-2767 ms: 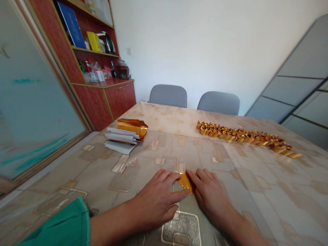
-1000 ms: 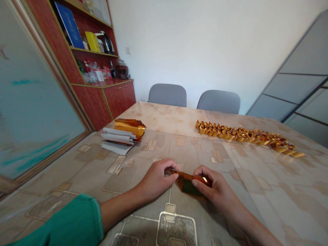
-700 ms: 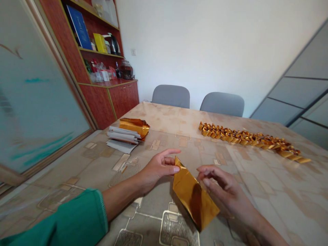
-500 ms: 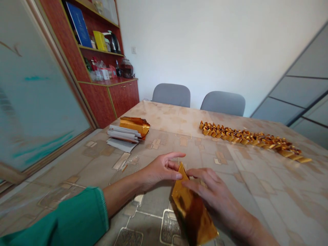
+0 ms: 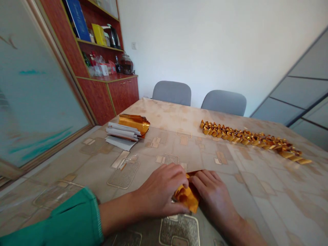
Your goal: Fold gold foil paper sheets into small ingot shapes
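Observation:
A shiny gold foil paper [image 5: 188,199], partly folded, is between my two hands just above the patterned tablecloth [image 5: 123,174]. My left hand [image 5: 164,189] curls over its left side, thumb below and fingers on top. On the other side, my right hand [image 5: 211,191] is closed on the paper's right part, with the fingers bent over its upper edge. The fingers cover much of the paper, so its full shape is hidden.
At the left lies a stack of gold and white paper sheets [image 5: 123,135]. A long row of folded gold paper pieces [image 5: 243,138] stretches across the right side. Two grey chairs [image 5: 171,92] stand behind the table, and a red-brown cabinet [image 5: 110,95] is at the back left.
The gold paper, which stretched lengthwise towards me, is now turned and bunched between my hands. My left hand has rolled over onto it, and my right hand's fingers have curled in.

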`<state>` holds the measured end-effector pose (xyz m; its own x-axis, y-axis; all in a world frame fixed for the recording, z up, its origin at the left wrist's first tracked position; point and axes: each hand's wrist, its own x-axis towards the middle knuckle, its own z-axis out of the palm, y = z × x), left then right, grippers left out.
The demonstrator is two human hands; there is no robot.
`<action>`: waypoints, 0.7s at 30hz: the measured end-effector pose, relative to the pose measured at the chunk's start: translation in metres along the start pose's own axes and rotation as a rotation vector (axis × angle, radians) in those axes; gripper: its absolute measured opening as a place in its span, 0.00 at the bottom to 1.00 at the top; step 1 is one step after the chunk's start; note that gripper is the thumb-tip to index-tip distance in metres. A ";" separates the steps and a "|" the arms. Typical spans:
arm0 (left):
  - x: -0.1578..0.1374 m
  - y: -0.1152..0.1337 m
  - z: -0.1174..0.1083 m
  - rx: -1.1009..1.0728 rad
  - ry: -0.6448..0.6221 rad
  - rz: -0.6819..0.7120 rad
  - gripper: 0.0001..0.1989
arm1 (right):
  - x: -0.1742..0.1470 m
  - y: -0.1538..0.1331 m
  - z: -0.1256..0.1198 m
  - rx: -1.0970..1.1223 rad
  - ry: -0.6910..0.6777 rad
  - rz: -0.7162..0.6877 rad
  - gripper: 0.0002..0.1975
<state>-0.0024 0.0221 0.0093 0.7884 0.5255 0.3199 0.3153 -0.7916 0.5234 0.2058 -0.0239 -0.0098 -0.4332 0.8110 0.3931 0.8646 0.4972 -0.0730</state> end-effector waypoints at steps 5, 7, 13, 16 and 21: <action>-0.006 0.002 0.018 0.289 -0.071 0.070 0.15 | -0.001 -0.001 -0.006 0.069 -0.157 0.004 0.05; -0.008 0.001 0.023 0.376 -0.039 0.091 0.08 | -0.003 0.000 -0.010 0.091 -0.196 -0.015 0.07; -0.017 -0.002 0.025 0.430 0.009 0.109 0.08 | -0.008 -0.005 -0.022 0.208 -0.258 -0.116 0.08; -0.024 -0.002 0.019 0.340 -0.016 0.008 0.07 | -0.008 -0.008 -0.024 0.322 -0.298 -0.074 0.04; -0.031 -0.002 0.013 0.166 -0.019 -0.122 0.08 | -0.007 -0.007 -0.020 0.465 -0.243 0.006 0.07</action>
<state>-0.0206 0.0031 -0.0116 0.7483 0.6161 0.2459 0.4906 -0.7635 0.4199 0.2085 -0.0393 0.0061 -0.5232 0.8348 0.1715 0.6868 0.5322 -0.4951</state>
